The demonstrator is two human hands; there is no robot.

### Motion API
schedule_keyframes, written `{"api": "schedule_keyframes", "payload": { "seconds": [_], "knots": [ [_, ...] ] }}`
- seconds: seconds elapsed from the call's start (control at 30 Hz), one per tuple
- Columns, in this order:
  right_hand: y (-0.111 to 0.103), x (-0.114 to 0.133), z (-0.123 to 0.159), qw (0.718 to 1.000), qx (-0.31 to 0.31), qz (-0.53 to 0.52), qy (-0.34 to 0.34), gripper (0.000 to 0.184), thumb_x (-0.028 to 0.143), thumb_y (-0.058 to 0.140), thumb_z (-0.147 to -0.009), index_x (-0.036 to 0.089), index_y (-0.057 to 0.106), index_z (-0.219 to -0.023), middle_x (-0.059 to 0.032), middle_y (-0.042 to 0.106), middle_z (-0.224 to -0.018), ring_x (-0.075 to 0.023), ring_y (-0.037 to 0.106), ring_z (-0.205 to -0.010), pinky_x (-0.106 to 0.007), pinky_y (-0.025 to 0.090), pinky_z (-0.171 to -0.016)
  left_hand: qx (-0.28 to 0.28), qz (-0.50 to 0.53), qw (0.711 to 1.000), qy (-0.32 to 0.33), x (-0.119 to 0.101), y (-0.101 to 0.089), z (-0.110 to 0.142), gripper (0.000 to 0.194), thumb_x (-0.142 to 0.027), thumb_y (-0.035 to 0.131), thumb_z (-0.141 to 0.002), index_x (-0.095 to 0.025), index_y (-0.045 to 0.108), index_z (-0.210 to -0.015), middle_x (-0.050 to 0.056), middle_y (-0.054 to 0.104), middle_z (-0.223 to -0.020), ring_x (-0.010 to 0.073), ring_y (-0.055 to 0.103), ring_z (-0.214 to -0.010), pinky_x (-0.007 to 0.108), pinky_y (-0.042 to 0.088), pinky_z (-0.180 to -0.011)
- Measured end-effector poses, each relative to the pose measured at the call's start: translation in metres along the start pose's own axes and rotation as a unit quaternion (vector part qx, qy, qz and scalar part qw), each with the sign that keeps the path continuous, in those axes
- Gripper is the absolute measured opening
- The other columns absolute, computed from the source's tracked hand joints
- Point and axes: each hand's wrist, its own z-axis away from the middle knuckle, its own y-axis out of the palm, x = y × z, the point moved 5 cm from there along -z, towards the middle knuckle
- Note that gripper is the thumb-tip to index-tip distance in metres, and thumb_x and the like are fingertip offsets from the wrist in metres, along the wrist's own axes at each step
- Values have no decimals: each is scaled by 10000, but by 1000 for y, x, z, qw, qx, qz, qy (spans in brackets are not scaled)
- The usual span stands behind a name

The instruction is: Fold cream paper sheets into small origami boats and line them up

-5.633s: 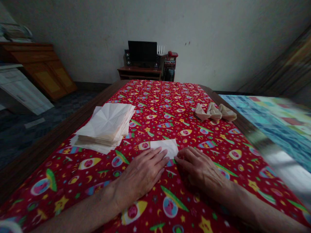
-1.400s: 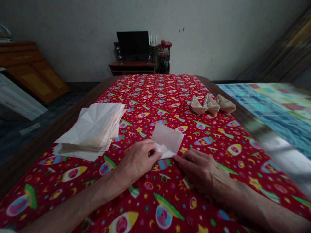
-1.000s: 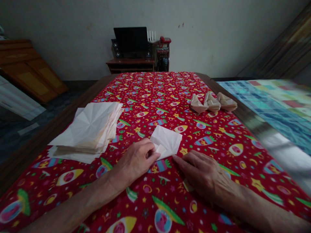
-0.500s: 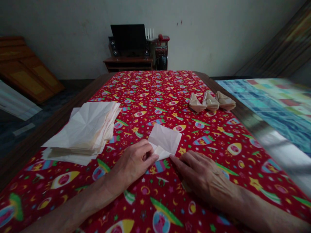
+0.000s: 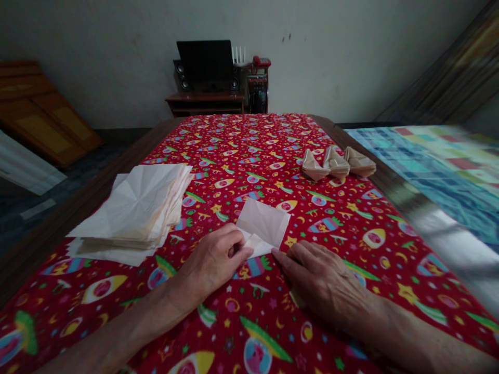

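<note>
A square of white paper lies tilted on the red rocket-print tablecloth, creased, with its near corner folded over. My left hand curls at that folded corner, fingertips pinching the paper's near left edge. My right hand rests flat on the cloth, fingertips just touching the paper's near right corner and holding nothing. To the left stands a tall stack of creased white paper sheets. Several tan folded paper pieces sit in a row at the far right.
The table's dark wooden edge runs along the left side. A multicoloured checked cloth lies beyond the right edge. A black monitor with speakers stands on a low wooden desk by the wall. A wooden cabinet stands at the left.
Since the earliest frame, the paper has gained a folded near corner and turned slightly. My left hand has curled onto that corner. Over the last second, the view has only shifted slightly.
</note>
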Motion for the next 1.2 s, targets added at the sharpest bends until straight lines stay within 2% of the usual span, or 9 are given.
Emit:
{"api": "schedule_keyframes", "payload": {
  "seconds": [0.37, 0.63, 1.0, 1.2],
  "knots": [
    [0, -1, -1, 1000, -10, -28, 1, 347, 142, 414, -880, 113, 515, -1210, -70, 561, -852, -180, 482, -709, -324, 458, -644, 2, -9, 1000, -6, -1, -1, -1, 235, -165, 602, -806, -162, 468, -612, -31, 490, -680, 84, 455, -596, 208, 327, -560],
    [-2, -2, -2, 999, -2, -41, 8, 319, 113, 434, -861, 134, 544, -1160, -54, 551, -825, -167, 474, -694, -296, 412, -618, -1, -8, 1000, -4, -1, -1, -1, 246, -156, 605, -799, -162, 458, -603, -31, 488, -679, 87, 453, -594, 212, 325, -558],
    [-5, -2, -4, 999, -45, -31, 1, 258, 114, 415, -853, 131, 574, -1055, -42, 539, -751, -156, 464, -646, -282, 389, -590, -6, -41, 999, 15, 4, 3, 0, 234, -211, 560, -835, -175, 459, -627, -23, 488, -697, 103, 471, -625, 225, 341, -575],
    [-9, 0, -5, 999, -35, -38, -7, 254, 114, 421, -854, 121, 579, -1053, -50, 556, -765, -167, 468, -659, -289, 393, -599, 18, -61, 998, 12, 1, 2, 1, 224, -213, 562, -837, -177, 451, -646, -19, 500, -720, 111, 493, -657, 231, 351, -600]
  ]
}}
